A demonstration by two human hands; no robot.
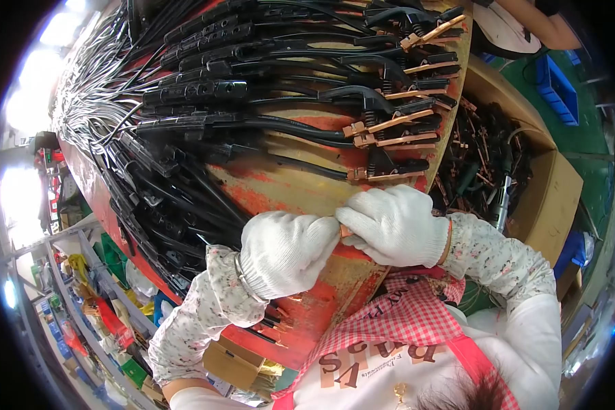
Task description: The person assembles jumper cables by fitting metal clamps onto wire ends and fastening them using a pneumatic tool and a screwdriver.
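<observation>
My left hand (287,253), in a white knitted glove, is closed with its fingertips around a small copper-coloured piece (346,232). My right hand (395,225), gloved the same way, meets it fingertip to fingertip and pinches the same piece from the other side. Most of the piece is hidden by the gloves. Both hands are over the near part of a worn red and yellow table (280,188). Just beyond them lie black cables (297,130) ending in black clamps with copper jaws (396,121).
Bundled grey wires (92,102) and black connectors (212,92) cover the far left. At the right stands a cardboard box (550,198) of clamp parts (475,164). A blue crate (557,89) is on the green floor. Another person's arm (543,24) shows at the top right.
</observation>
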